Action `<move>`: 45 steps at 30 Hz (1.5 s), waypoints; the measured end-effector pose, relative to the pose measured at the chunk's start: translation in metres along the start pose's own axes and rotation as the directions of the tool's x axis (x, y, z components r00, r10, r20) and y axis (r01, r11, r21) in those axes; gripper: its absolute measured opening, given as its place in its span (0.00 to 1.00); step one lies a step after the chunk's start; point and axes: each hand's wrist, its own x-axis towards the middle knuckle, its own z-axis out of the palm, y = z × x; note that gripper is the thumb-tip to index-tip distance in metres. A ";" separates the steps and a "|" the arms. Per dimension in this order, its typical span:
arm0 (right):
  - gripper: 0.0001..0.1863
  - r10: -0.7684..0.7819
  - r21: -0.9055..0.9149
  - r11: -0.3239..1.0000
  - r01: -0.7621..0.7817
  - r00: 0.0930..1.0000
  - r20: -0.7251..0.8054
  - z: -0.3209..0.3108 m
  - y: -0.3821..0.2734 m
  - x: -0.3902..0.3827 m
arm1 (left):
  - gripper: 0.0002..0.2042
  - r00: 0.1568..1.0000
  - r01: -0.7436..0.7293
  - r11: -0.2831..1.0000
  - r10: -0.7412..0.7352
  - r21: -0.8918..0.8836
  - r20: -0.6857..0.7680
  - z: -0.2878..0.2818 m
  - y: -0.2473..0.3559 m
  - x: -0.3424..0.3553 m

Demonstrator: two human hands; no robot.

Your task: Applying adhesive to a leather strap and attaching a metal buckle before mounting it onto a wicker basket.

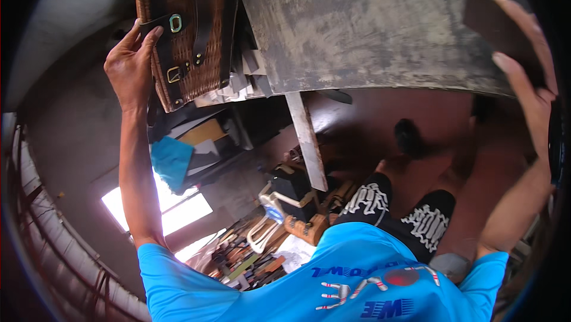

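Note:
At the upper left is a brown woven wicker bag [212,19] with dark leather straps, brass buckles and a greenish oval metal fitting [175,23]. My left hand [132,60] pinches a dark leather strap [153,25] at the bag's left side, thumb in front, close to that fitting. On the far right, my right hand [532,75] grips a flat dark brown piece [499,27] between thumb and fingers, above the grey worktable. Whether this piece is leather or board I cannot tell.
The worn grey worktable [369,30] spans the top, with a pale wooden leg [307,140] below. Stacked scraps lie beside the bag. Lower left are a blue cloth [171,163], a black case [291,188], an orange-brown box [307,228] and a pile of strips [256,262].

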 end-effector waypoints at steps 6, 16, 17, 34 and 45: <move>0.24 0.147 -0.030 0.989 -0.146 0.989 0.012 0.026 0.000 0.142 | 0.22 0.987 -0.141 0.978 0.151 0.154 -0.059 0.044 -0.047 0.005; 0.25 0.166 -0.120 0.981 -0.154 0.982 0.089 0.066 -0.051 0.161 | 0.24 0.985 0.170 0.970 -0.172 0.174 -0.001 0.078 -0.099 0.001; 0.25 0.171 -0.108 0.981 -0.160 0.980 0.101 0.066 -0.050 0.162 | 0.25 0.978 0.203 0.963 -0.208 0.180 0.011 0.081 -0.094 0.003; 0.28 0.236 -0.089 0.972 -0.219 0.929 0.284 0.052 -0.042 0.166 | 0.29 0.954 0.278 0.953 -0.288 0.119 0.084 0.091 -0.093 -0.003; 0.29 0.568 0.214 0.754 -0.621 0.780 0.264 0.055 -0.076 0.195 | 0.29 0.957 0.247 0.969 -0.238 -0.032 0.163 0.066 -0.092 -0.007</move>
